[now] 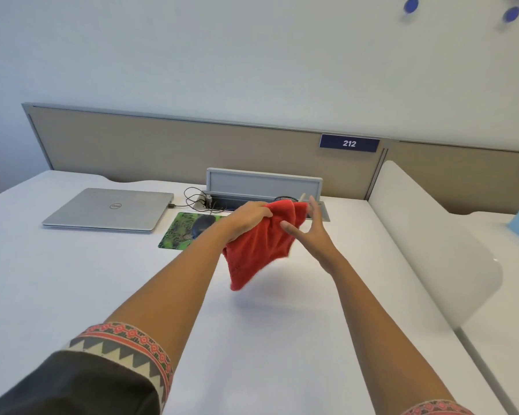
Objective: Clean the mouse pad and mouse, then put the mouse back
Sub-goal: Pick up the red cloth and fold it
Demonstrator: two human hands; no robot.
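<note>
Head view, left hand [246, 218] fingers gripping red cloth [261, 247]; right hand [309, 232] fingers spread; sign [349, 143] "212"

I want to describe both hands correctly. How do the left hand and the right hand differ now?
The left hand is closed in a grip on the red cloth; the right hand is open with its fingers spread. The left hand shows its back and bunches the cloth's top; the right hand lies flat against the cloth's side. Both are raised above the desk, near the mouse pad.
</note>
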